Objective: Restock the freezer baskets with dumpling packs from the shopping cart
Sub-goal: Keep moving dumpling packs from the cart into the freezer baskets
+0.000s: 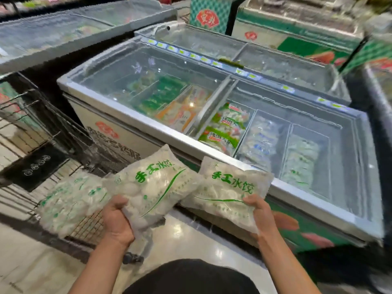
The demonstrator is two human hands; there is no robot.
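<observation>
Supermarket aisle, chest freezer [131, 118] ahead. Left hand [117, 219] grips dumpling pack [152, 185], thumb on top, just before freezer front; right hand [259, 211] grips second pack [228, 192] alike. More packs [70, 200] left in cart [42, 132].

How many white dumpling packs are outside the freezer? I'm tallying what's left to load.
3: one gripped by the left hand, one gripped by the right hand, one lying in the shopping cart. More may be hidden beneath it.
</observation>
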